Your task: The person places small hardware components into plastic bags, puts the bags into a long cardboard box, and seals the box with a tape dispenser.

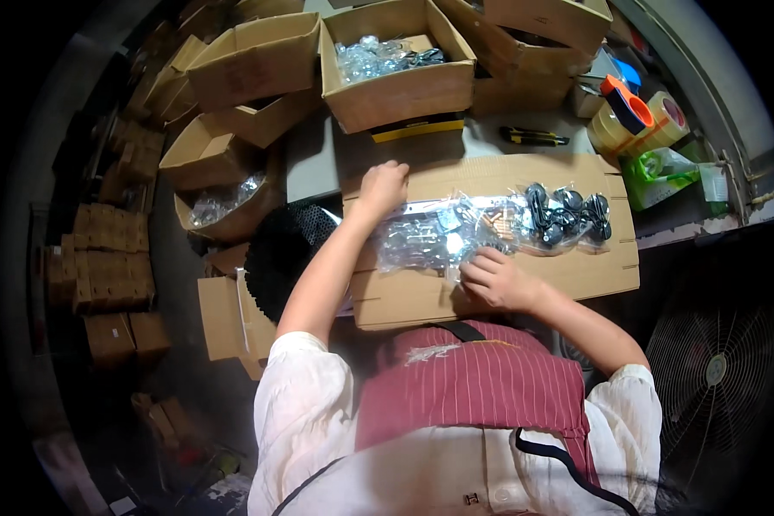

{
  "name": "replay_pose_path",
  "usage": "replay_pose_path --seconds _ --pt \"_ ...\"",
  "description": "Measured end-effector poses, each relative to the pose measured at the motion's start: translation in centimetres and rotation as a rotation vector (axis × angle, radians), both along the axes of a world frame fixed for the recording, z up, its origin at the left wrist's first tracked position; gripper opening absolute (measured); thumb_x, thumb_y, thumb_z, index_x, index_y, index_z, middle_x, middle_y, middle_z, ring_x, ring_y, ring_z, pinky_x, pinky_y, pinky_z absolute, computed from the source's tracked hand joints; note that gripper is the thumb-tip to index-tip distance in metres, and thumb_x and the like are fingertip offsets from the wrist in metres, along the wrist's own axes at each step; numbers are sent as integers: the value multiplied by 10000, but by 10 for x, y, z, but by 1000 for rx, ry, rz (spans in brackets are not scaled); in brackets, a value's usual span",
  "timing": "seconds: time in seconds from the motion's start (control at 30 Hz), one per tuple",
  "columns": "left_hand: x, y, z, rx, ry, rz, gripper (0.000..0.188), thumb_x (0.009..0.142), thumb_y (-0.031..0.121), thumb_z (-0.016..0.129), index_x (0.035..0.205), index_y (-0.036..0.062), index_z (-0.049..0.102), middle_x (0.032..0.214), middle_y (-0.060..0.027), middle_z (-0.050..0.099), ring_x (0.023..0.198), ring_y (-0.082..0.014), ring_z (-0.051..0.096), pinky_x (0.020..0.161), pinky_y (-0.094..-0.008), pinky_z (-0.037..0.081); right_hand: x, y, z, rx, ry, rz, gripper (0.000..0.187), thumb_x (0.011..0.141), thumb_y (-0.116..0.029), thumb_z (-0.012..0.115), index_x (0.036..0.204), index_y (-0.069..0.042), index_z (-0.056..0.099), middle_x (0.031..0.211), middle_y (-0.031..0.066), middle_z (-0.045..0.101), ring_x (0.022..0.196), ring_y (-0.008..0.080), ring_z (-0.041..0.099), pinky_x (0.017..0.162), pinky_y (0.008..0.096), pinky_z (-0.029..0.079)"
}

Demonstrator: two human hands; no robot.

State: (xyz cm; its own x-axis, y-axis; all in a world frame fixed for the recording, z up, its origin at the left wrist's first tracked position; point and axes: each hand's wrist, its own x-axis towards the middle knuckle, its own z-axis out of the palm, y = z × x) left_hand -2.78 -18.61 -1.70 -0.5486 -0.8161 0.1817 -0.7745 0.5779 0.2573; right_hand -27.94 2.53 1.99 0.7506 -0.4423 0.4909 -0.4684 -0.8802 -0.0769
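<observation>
Slick, clear plastic bags (417, 242) could slide off our flat brown cardboard (404, 301) at its near edge — right hand (493, 279), left hand (384, 187): fingers curled, pinch we can't tell.

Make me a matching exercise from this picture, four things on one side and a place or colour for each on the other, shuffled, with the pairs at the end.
Things:
1. right hand
2. knife
3. apron
4. fan

Clues:
A. dark red with pale stripes
B. low on the picture's right side
C. at the near edge of the clear bags
D. beyond the cardboard

Pairs: 1-C, 2-D, 3-A, 4-B
</observation>
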Motion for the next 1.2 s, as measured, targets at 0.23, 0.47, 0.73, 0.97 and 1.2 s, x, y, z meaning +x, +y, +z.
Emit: replay_pose_path --seconds 0.23,0.47,0.73,0.97,1.2 --pt "-10 2 10 2 -119 26 152 848 143 644 903 12 700 943 -214 705 929 -390 697 846 -486 543 -22 -35 18 -53 -6 -458 256 874 -169 726 1065 -6 675 1085 119 676 1046 274 648 996 425 501" --pt "-14 8 33 -5 -126 50 342 836 231 734 1155 126 670 1044 -238 639 1043 -401 589 932 -529 416 -35 -7 14 65 -71 -456 339 869 -146 726 1190 -48 681 1202 112 687 1145 298 636 1056 472 474" --pt "-4 -5 19 6 208 -20 362 738 184 783 1050 46 662 1007 -185 613 1026 -407 580 890 -482 477 -65 13 31 346 -164 -369 455 819 -127 725 1265 -69 654 1243 140 634 1143 353 602 1018 486 458" --pt "-12 3 37 105 249 1 306 752 148 760 1015 29 658 979 -174 617 956 -376 619 837 -451 521 -5 -63 -21 325 -92 -477 520 977 -356 647 1338 13 579 1368 224 591 1303 390 530 1142 550 368" --pt "-4 21 39 60 328 23 343 805 179 746 1130 79 709 976 -154 637 962 -345 632 872 -435 526 -21 -58 -3 340 -81 -236 381 1016 -272 600 1331 -58 624 1394 164 615 1349 316 537 1196 566 297"
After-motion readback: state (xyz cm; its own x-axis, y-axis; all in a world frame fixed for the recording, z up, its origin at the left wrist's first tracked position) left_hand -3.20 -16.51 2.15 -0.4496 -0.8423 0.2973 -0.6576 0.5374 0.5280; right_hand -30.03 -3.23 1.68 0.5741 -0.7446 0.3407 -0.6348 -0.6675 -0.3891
